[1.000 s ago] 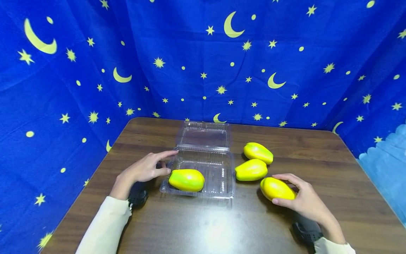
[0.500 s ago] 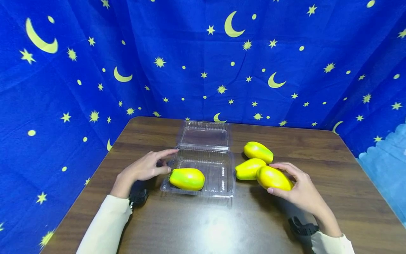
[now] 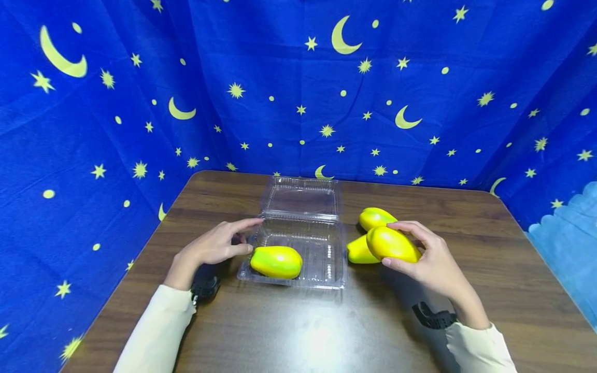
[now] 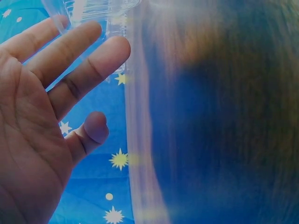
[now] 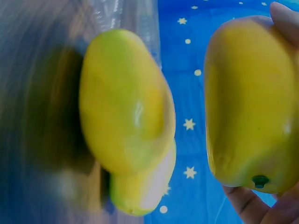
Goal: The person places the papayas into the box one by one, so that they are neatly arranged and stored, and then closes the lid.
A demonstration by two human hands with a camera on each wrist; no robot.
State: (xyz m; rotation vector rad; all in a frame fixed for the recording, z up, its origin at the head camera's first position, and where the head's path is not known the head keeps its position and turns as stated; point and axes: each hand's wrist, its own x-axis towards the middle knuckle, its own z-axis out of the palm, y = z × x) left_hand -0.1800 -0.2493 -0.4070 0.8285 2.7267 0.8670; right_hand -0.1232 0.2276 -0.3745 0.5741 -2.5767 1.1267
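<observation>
My right hand [image 3: 436, 261] grips a yellow-green papaya [image 3: 391, 244], thumb on the near side and fingers over the far side. In the head view the held papaya overlaps a second papaya [image 3: 361, 252]; a third papaya [image 3: 374, 218] lies just behind. The right wrist view shows the small green stem end of the held papaya [image 5: 250, 102]. One papaya [image 3: 276, 262] lies in the near left part of a clear plastic clamshell box [image 3: 322, 259]. My left hand [image 3: 207, 247] rests with relaxed fingers at the box's left rim, beside that papaya.
The clamshell's lid [image 3: 302, 201] lies folded back on the far side. All stands on a brown wooden table [image 3: 261, 331]. A blue curtain [image 3: 280, 67] with moons and stars hangs behind and on the left. Each wrist wears a black strap [image 3: 434, 316].
My right hand has lifted its papaya off the table and carried it up and left, over the other papayas. My left hand stays at the box's left rim.
</observation>
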